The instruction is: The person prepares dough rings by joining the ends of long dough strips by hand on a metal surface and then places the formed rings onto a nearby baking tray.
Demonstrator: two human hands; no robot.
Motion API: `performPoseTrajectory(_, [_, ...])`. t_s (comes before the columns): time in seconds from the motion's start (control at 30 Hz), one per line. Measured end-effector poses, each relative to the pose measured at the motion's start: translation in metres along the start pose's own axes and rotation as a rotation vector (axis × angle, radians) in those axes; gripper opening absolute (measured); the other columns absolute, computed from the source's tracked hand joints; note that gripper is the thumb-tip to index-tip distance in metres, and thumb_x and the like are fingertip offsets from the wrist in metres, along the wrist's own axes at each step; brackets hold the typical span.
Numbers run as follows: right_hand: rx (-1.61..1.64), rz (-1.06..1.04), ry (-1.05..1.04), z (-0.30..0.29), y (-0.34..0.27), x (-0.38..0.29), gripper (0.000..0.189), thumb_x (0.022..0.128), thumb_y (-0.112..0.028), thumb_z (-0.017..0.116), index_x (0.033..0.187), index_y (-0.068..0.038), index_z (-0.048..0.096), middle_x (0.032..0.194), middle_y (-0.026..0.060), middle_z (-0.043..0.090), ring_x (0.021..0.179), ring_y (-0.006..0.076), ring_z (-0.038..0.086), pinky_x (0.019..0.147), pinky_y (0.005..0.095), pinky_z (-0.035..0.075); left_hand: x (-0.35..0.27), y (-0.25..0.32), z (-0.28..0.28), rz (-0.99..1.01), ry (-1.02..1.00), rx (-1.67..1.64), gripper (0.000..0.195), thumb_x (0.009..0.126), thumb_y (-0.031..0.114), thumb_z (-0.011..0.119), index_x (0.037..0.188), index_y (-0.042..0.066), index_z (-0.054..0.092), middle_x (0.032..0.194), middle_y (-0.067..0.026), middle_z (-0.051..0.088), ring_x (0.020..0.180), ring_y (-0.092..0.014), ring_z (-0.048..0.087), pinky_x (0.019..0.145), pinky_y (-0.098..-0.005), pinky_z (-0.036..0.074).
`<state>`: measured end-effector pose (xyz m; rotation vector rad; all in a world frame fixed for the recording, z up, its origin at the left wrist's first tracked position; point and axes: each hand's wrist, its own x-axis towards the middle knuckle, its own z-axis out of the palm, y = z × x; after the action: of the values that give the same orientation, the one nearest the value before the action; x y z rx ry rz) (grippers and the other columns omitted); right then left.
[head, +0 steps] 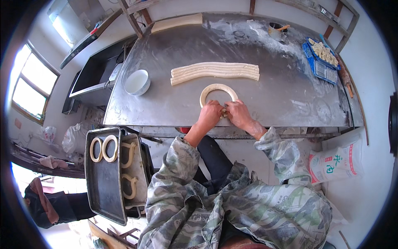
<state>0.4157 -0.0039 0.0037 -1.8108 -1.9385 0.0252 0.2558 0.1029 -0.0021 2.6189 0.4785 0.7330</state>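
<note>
A strip of pale dough (218, 87) curves into a ring on the metal worktable, close to its front edge. At the ring's near side, both ends meet between my hands. My left hand (211, 111) grips the left end, and my right hand (238, 112) grips the right one. Small bits of dough show between my fingers; the join itself is mostly hidden. Beyond the ring lie several long dough strips (214, 72), side by side and touching.
A white bowl (137, 82) stands at left. Baking trays (104, 183) with dough rings (110, 148) are stacked lower left. Far right are a blue scale (324, 72) with dough pieces, a rolling pin (344, 76) and a metal pot (277, 32). A dough slab (177, 22) lies at the back.
</note>
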Motion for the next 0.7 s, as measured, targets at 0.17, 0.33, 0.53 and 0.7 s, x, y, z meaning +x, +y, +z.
performPoseTrajectory(0.17, [0.076,-0.014,0.032,-0.001,-0.003,0.0,0.014,0.081,-0.005,0.061,0.089,-0.001,0.072,0.114,0.0135,0.069,0.104,0.0324,0.065,0.097,0.0451,0.047,-0.001,0.005,-0.006,0.036,0.03,-0.033,0.006,0.081,0.008,0.066,0.085,0.006,0.07,0.087,-0.0109,0.064,0.089,-0.034,0.061,0.078,-0.0454,0.053])
performPoseTrajectory(0.33, [0.125,-0.044,0.077,0.004,0.006,0.002,0.014,0.084,-0.009,0.061,0.088,-0.003,0.074,0.108,0.0139,0.071,0.099,0.0336,0.066,0.094,0.0456,0.048,-0.002,0.008,0.003,0.05,0.027,0.075,0.005,0.079,0.01,0.069,0.083,0.007,0.067,0.087,-0.01,0.064,0.088,-0.032,0.062,0.077,-0.0448,0.053])
performPoseTrajectory(0.53, [0.24,0.087,0.117,0.007,0.005,0.006,0.021,0.086,-0.023,0.064,0.087,-0.006,0.076,0.097,0.0109,0.073,0.09,0.0351,0.067,0.088,0.0454,0.05,-0.01,0.008,0.01,0.028,0.145,0.086,0.006,0.08,0.01,0.069,0.085,0.006,0.069,0.089,-0.0084,0.066,0.09,-0.031,0.063,0.082,-0.0446,0.051])
performPoseTrajectory(0.7, [0.199,0.072,0.091,0.006,0.003,0.007,0.024,0.084,-0.029,0.068,0.083,-0.007,0.076,0.096,0.0089,0.074,0.088,0.0347,0.067,0.085,0.0476,0.051,-0.016,0.0,0.002,0.065,0.18,-0.004,0.007,0.078,0.011,0.071,0.084,0.007,0.071,0.09,-0.007,0.068,0.09,-0.03,0.064,0.084,-0.0429,0.05])
